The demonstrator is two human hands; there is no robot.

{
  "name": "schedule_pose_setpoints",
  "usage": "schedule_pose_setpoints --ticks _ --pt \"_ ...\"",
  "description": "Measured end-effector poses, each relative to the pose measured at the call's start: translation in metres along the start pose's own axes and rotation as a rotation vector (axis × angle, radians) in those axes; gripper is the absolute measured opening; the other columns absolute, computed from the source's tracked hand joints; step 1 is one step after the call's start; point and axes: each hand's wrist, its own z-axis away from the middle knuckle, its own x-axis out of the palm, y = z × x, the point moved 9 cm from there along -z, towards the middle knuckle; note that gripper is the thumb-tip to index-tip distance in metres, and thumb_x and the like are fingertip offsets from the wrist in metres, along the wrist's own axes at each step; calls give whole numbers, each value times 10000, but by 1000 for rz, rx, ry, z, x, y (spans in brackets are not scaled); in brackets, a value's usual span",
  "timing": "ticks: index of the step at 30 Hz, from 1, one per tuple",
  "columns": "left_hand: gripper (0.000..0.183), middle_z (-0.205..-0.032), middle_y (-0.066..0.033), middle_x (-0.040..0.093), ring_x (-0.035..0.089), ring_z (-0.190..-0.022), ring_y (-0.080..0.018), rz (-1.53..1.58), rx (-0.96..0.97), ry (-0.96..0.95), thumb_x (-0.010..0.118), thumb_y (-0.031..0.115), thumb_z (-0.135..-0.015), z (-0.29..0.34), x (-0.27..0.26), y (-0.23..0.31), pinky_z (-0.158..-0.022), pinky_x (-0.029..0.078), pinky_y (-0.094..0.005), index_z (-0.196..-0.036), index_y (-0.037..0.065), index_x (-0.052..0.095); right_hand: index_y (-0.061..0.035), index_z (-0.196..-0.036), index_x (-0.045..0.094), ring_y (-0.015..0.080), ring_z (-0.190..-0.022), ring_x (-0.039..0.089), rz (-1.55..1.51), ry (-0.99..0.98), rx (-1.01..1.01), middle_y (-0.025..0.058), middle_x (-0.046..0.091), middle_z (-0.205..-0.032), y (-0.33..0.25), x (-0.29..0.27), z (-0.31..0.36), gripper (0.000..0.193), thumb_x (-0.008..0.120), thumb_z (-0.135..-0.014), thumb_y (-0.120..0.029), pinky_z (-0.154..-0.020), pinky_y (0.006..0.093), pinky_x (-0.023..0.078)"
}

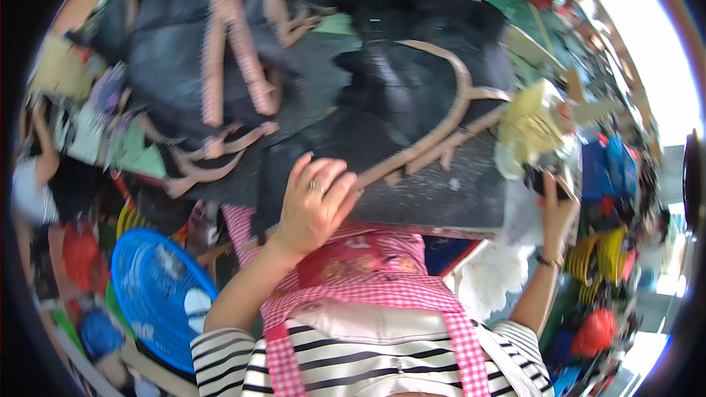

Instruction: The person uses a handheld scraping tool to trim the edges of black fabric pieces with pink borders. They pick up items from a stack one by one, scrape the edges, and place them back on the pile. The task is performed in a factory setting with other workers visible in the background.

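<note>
My left hand (315, 202), a ring on one finger, hovers at or rests on the near edge of the black work surface (471, 198). Its fingers are stretched out and a little apart, beside the near end of a long tan strip with zigzag edges (412, 148). Whether they touch the strip is unclear. At the right edge of the table, my right hand (557, 209) is closed around a small black object (560, 188), blurred and partly hidden by the fingers. Just beyond it stands a yellowish plastic bag or wrapped container (531, 126).
More tan zigzag-edged strips (213, 66) lie over dark sheets at the back left. A blue plastic basket (158, 294) stands at my lower left. Another person's arm (45, 143) shows at the far left. Yellow baskets (599, 257) and a red bag (594, 332) sit at right.
</note>
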Motion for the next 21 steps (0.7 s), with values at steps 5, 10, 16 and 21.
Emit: schedule_pose_setpoints --ticks 5,10,16,21 --pt "388 -1184 -81 597 560 -1137 -297 -139 -232 -56 801 199 -749 75 -45 -36 -1012 431 -490 -1089 84 654 22 -806 685 115 -537 600 -437 -398 171 76 659 -688 -50 66 0 271 661 -923 -222 -439 229 417" --pt "456 -1229 -100 578 538 -1202 -309 -130 -188 -48 797 236 -753 88 -40 -38 -1039 424 -492 -1161 95 649 12 -892 728 75 -596 601 -310 -1234 -259 24 638 -662 -221 255 64 314 711 -891 -302 -549 241 478" --pt "447 -1197 -95 580 562 -1160 -311 -124 -242 50 804 187 -734 96 -39 -43 -1005 465 -477 -1153 108 670 34 -793 709 52 -550 557 -149 -1352 -539 22 636 -660 -263 298 84 245 672 -895 -185 -515 209 447" --pt "437 -1161 -106 577 569 -1115 -329 -34 -252 155 840 116 -665 103 -42 -47 -964 502 -438 -1049 60 639 36 -806 708 39 -533 548 -336 -1239 -413 -6 618 -651 -293 314 85 265 700 -900 -212 -495 203 435"
